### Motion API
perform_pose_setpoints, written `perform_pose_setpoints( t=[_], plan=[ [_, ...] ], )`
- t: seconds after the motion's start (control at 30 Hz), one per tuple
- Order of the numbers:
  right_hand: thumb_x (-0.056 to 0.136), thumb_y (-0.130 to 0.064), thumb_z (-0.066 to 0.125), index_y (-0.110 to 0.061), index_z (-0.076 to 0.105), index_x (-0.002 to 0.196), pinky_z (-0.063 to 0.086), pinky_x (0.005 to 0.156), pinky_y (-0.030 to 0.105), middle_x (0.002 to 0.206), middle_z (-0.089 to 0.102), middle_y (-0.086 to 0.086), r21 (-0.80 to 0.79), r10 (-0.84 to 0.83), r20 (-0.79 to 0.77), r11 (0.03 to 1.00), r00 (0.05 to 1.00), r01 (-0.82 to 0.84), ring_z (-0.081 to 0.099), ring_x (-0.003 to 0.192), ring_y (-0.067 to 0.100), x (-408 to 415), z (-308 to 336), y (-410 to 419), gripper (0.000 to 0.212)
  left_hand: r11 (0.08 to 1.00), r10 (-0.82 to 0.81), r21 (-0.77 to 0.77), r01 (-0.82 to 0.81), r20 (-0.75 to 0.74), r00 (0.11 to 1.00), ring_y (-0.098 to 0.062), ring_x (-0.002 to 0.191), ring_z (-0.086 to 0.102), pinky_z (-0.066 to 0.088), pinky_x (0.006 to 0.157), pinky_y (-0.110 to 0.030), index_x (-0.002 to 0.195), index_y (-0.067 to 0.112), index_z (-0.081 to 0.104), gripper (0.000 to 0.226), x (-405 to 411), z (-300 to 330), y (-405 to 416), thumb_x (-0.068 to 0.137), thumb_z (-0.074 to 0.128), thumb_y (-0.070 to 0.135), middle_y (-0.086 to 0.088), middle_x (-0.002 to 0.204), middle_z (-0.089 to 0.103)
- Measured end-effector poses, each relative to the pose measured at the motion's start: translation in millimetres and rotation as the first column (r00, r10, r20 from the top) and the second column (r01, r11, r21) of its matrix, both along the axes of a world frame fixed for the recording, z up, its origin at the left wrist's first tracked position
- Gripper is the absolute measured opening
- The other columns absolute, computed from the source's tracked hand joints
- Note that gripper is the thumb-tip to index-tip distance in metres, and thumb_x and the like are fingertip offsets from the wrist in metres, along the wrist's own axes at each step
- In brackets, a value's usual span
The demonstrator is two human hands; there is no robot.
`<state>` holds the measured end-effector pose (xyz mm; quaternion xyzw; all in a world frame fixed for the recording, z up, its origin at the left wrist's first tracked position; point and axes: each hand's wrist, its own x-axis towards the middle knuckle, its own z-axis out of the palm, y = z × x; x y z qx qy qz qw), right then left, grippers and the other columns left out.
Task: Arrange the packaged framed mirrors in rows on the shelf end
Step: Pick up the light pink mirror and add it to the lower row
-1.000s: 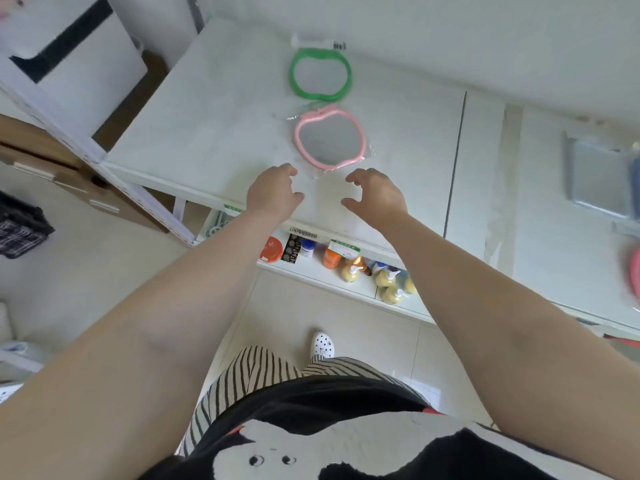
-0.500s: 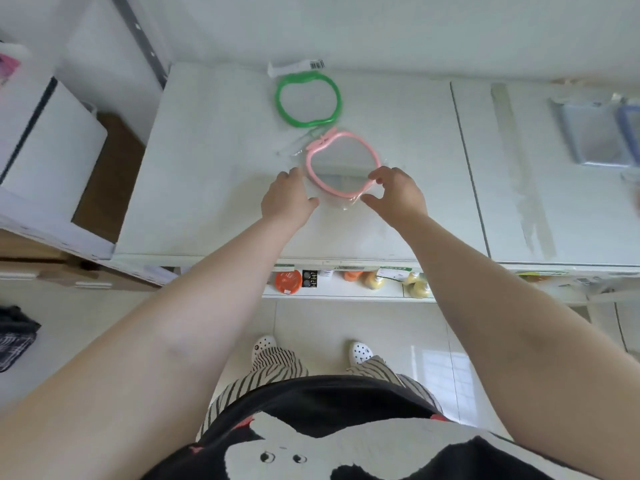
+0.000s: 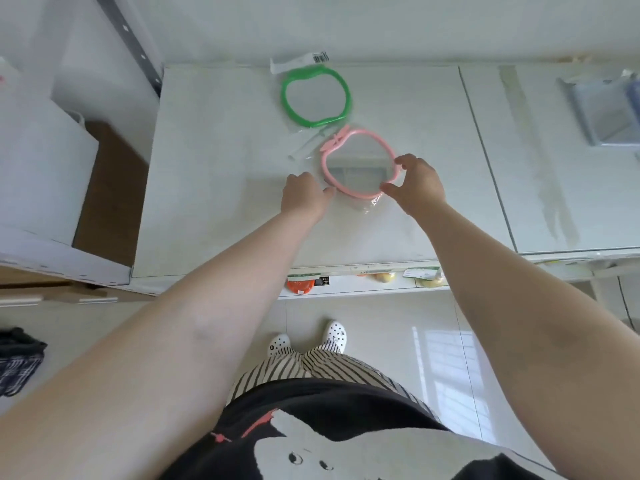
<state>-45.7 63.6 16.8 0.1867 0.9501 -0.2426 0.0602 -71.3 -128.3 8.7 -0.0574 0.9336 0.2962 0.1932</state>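
A pink apple-shaped framed mirror (image 3: 358, 164) in a clear plastic bag lies on the white shelf top (image 3: 221, 188). My right hand (image 3: 414, 183) pinches its right rim between thumb and fingers. My left hand (image 3: 304, 195) touches the bag at the frame's lower left edge. Behind it, near the wall, lies a green apple-shaped framed mirror (image 3: 315, 97) in its bag, with a barcode tab at the top. The two frames almost touch.
A blue square packaged item (image 3: 609, 109) lies on the adjoining shelf panel at the right. Below the shelf edge, a lower shelf holds small bottles and an orange lid (image 3: 300, 285). A white box (image 3: 38, 164) stands at the left. A grey upright post (image 3: 130, 39) rises at back left.
Both hands have reached forward from the shelf's front edge onto the pink mirror. The pink mirror has shifted and turned slightly, its stem now pointing up-left towards the green one.
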Motion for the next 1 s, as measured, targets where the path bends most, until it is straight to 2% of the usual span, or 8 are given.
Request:
perform_pose_setpoints(
  t=[0.07, 0.17, 0.37, 0.53, 0.67, 0.8, 0.9, 1.0],
  plan=[
    [0.084, -0.031, 0.069, -0.015, 0.039, 0.140, 0.044, 0.090, 0.038, 0.136, 0.050, 0.008, -0.009, 0.009, 0.045, 1.000, 0.999, -0.009, 0.042, 0.129, 0.028, -12.5, 0.3, 5.7, 0.066, 0.994, 0.077, 0.076, -0.082, 0.067, 0.995, -0.034, 0.119, 0.054, 0.047, 0.091, -0.038, 0.119, -0.004, 0.057, 0.052, -5.3, 0.1, 6.0, 0.092, 0.053, 0.040, -0.021, 0.127, 0.058],
    [0.086, -0.029, 0.067, -0.010, 0.035, 0.141, 0.042, 0.092, 0.040, 0.136, 0.049, 0.012, -0.037, 0.011, 0.120, 0.999, 0.993, -0.007, 0.039, 0.130, 0.032, -28.9, -3.6, 9.5, 0.066, 0.920, 0.244, 0.259, -0.295, 0.210, 0.947, -0.032, 0.083, 0.061, 0.047, 0.064, -0.033, 0.083, 0.005, 0.060, 0.032, -13.6, 0.2, 13.0, 0.088, 0.059, 0.037, -0.016, 0.093, 0.063],
    [0.083, -0.026, 0.070, -0.009, 0.036, 0.141, 0.043, 0.097, 0.039, 0.135, 0.049, 0.013, -0.066, -0.002, 0.122, 0.998, 0.992, 0.010, 0.044, 0.126, 0.033, -44.3, -15.9, 14.9, 0.070, 0.680, 0.390, 0.505, -0.532, 0.366, 0.845, -0.023, 0.080, 0.059, 0.054, 0.092, -0.036, 0.102, 0.006, 0.064, 0.024, -21.8, -0.4, 28.1, 0.084, 0.067, 0.021, -0.010, 0.092, 0.061],
    [0.077, -0.029, 0.077, -0.013, 0.033, 0.146, 0.045, 0.101, 0.044, 0.136, 0.049, 0.012, -0.110, 0.009, 0.149, 0.994, 0.989, 0.008, 0.043, 0.128, 0.032, -39.9, -18.7, 20.4, 0.084, 0.561, 0.458, 0.564, -0.606, 0.399, 0.795, -0.024, 0.075, 0.062, 0.056, 0.078, -0.033, 0.078, 0.011, 0.049, 0.019, -21.0, -0.3, 35.5, 0.085, 0.063, 0.001, -0.014, 0.095, 0.059],
    [0.074, -0.034, 0.079, -0.016, 0.037, 0.145, 0.046, 0.099, 0.044, 0.132, 0.053, 0.010, -0.133, -0.010, 0.184, 0.990, 0.983, 0.035, 0.042, 0.127, 0.030, -27.4, -17.7, 19.8, 0.085, 0.565, 0.456, 0.563, -0.603, 0.396, 0.797, -0.027, 0.085, 0.063, 0.056, 0.087, -0.038, 0.100, 0.002, 0.059, 0.018, -17.5, -0.3, 33.2, 0.084, 0.062, -0.006, -0.016, 0.101, 0.063],
    [0.079, -0.033, 0.075, -0.017, 0.049, 0.138, 0.048, 0.095, 0.041, 0.130, 0.054, 0.007, -0.182, -0.123, 0.145, 0.972, 0.982, 0.149, 0.041, 0.126, 0.027, -8.0, -8.8, 16.1, 0.066, 0.590, 0.415, 0.581, -0.560, 0.377, 0.828, -0.029, 0.084, 0.065, 0.056, 0.087, -0.040, 0.091, 0.003, 0.060, 0.011, -11.7, 4.2, 23.7, 0.083, 0.061, -0.005, -0.020, 0.103, 0.066],
    [0.084, -0.024, 0.072, -0.013, 0.049, 0.136, 0.047, 0.088, 0.033, 0.122, 0.057, 0.004, -0.362, -0.279, 0.086, 0.886, 0.956, 0.291, 0.055, 0.107, 0.022, 11.0, -1.1, 7.0, 0.057, 0.566, 0.361, 0.639, -0.521, 0.376, 0.853, -0.026, 0.075, 0.063, 0.054, 0.079, -0.033, 0.090, 0.002, 0.057, 0.011, -2.9, 12.5, 14.8, 0.085, 0.059, -0.008, -0.015, 0.093, 0.061],
    [0.084, -0.012, 0.071, -0.007, 0.046, 0.135, 0.054, 0.094, 0.039, 0.095, 0.068, 0.008, -0.649, -0.487, 0.114, 0.623, 0.866, 0.435, 0.065, 0.082, 0.023, 36.6, 6.0, -11.6, 0.057, 0.500, 0.323, 0.710, -0.496, 0.378, 0.867, -0.017, 0.065, 0.059, 0.056, 0.073, -0.031, 0.075, 0.009, 0.050, 0.022, 11.1, 13.7, -0.5, 0.085, 0.058, -0.008, -0.010, 0.080, 0.059]
  ],
)
